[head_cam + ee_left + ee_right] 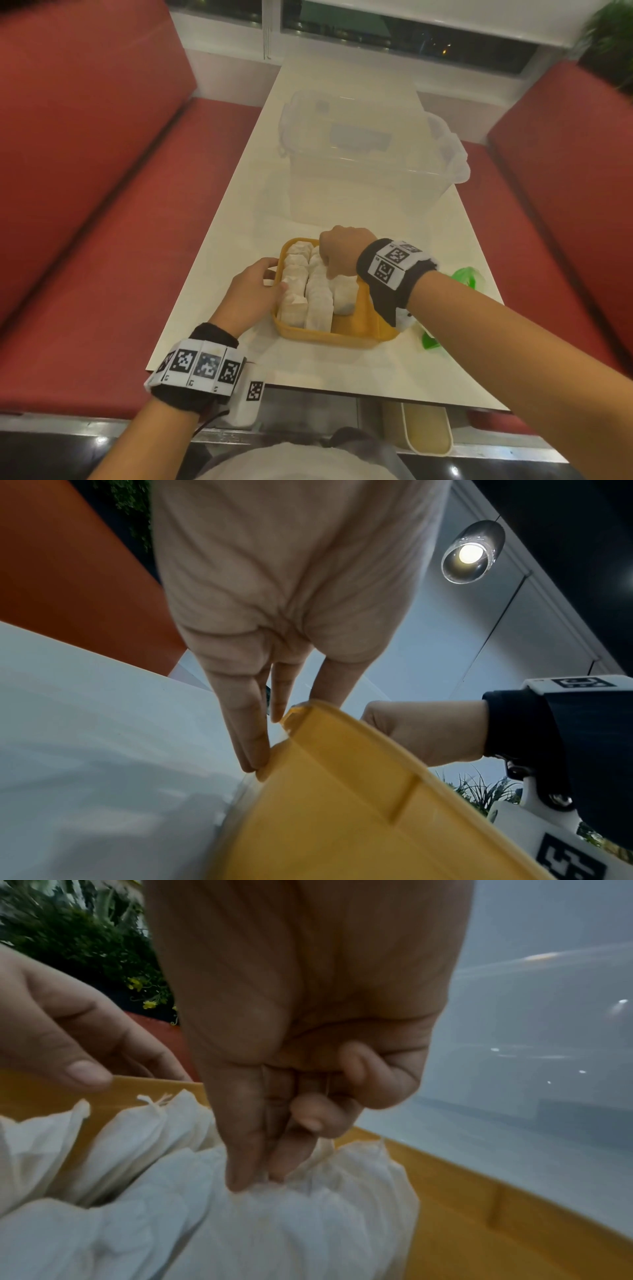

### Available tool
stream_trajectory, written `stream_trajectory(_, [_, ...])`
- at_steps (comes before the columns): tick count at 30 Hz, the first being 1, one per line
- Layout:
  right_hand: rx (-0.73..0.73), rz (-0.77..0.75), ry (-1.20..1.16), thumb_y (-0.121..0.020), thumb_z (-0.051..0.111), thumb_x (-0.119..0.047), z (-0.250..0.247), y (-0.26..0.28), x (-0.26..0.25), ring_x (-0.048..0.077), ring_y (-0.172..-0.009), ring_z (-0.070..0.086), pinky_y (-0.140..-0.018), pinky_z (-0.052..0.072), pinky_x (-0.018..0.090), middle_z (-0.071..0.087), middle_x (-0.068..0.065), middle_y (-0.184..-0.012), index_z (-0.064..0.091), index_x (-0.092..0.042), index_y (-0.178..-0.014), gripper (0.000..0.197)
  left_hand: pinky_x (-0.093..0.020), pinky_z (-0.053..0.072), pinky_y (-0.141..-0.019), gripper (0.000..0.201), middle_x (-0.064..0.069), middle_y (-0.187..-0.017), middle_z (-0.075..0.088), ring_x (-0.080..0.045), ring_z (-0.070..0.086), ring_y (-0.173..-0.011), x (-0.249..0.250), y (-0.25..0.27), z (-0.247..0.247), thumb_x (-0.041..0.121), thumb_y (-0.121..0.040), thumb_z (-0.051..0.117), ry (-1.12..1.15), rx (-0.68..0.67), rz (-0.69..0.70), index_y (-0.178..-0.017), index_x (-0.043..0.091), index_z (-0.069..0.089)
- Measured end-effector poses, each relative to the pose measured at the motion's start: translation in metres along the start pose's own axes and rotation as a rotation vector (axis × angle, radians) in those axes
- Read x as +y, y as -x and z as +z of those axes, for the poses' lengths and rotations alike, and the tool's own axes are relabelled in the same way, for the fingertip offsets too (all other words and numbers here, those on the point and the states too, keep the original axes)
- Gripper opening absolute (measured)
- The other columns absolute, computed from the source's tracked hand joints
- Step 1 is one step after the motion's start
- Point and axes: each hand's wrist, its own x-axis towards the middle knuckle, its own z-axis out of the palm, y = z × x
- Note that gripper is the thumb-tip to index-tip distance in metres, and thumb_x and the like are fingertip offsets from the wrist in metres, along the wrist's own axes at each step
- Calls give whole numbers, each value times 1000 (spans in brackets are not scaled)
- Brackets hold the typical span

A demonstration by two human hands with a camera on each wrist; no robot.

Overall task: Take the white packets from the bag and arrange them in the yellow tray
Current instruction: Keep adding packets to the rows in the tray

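The yellow tray (356,330) sits on the white table, holding several white packets (318,301) stood in rows. My right hand (330,274) reaches down into the tray. In the right wrist view its thumb and forefinger (260,1180) pinch the gathered top of a white packet (308,1218), with the other fingers curled. My left hand (270,277) is at the tray's left rim. Its straight fingers (253,745) press against the tray's outer wall (342,804), and its thumb (78,1069) lies over the rim. A green bag (469,277) lies right of the tray, partly hidden by my right forearm.
A clear lidded plastic box (370,154) stands just behind the tray. Red benches (102,205) flank the narrow table (222,325) on both sides. The table's near edge is close below my wrists, and a beige bin (426,428) stands under it.
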Motion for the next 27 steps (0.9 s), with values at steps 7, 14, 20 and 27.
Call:
stream_trajectory(7, [12,12,-125,-84,71,-24,2,-5,-1,25,-84,61,-70,49,31,65,7,-105,66,-13,-105,24,-26,44,-83,41,-2,-118,63,-15,57,-102,-1,0,-1,15,-92,60,-22,0,1,-132,20,53])
stream_trajectory(14, [72,-16,-173,-81,73,-25,-4,7,4,20,-71,60,-63,46,28,65,1,-79,64,-16,-79,13,-24,43,-81,40,0,-113,61,-16,59,-98,0,-1,-1,14,-92,61,-24,-4,2,-130,20,54])
stream_trajectory(20, [-121,-46,-63,-77,76,-37,6,10,-7,20,-71,57,-63,48,29,55,-3,-70,55,-16,-71,30,-26,45,-82,39,0,-113,61,-18,60,-99,0,-4,-1,14,-91,61,-16,-6,4,-129,21,54])
stream_trajectory(27, [-206,-78,-75,-78,76,-35,16,5,-11,17,-65,51,-52,38,22,49,-5,-64,53,-17,-69,30,-25,45,-82,40,0,-113,62,-16,59,-98,-2,-4,-1,14,-91,62,-5,-9,7,-130,20,54])
